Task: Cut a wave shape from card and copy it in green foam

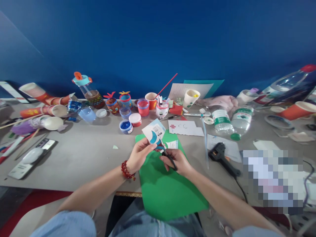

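Note:
A white card printed with blue shapes (pixel 148 130) is pinched in my left hand (pixel 141 153), which wears a red bead bracelet (pixel 126 170) at the wrist. My right hand (pixel 178 161) grips black-handled scissors (pixel 170 159), and their blades lie along the card's right side. Whether the blades are cutting into it, I cannot tell. Beneath both hands a green sheet (pixel 170 191) reaches over the table's front edge. Just behind the scissors, a small white printed paper piece (pixel 172 144) rests on that sheet.
Left of the sheet lies a small pale paper scrap (pixel 115 147). Paint jars (pixel 125 126) and decorated cups (pixel 125 99) line the back before a blue wall. At right are a black glue gun (pixel 223 158) and plastic bottles (pixel 222 121); a power strip (pixel 32 159) lies at left.

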Tool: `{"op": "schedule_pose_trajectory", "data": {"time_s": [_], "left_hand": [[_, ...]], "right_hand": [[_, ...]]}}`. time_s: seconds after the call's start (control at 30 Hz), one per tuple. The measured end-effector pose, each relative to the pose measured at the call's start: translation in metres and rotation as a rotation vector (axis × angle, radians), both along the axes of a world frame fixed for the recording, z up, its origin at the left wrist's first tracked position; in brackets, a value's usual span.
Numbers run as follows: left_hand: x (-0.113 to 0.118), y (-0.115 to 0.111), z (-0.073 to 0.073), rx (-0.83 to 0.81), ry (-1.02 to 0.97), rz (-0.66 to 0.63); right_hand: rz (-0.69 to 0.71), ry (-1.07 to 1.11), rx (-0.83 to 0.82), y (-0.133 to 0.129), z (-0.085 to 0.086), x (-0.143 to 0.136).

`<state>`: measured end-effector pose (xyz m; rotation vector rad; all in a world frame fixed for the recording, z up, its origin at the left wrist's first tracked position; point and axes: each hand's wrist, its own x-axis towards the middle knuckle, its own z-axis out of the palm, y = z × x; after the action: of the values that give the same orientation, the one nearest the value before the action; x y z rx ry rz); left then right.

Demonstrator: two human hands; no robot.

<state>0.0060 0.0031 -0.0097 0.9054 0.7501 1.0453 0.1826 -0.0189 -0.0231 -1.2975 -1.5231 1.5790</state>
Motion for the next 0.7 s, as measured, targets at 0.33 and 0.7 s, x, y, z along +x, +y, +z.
{"op": "schedule_pose_trajectory", "data": {"time_s": [0.33, 0.7], "left_hand": [[-0.002, 0.0, 0.0039, -0.007, 0.006, 0.015], [-0.0028, 0.0015, 0.0058, 0.014, 0.019, 0.01]], "right_hand": [[-0.002, -0.037, 0.012, 0.0009, -0.0038, 0.0014], [0.021, -0.032, 0.028, -0.0009, -0.0001, 0.0015]]}}
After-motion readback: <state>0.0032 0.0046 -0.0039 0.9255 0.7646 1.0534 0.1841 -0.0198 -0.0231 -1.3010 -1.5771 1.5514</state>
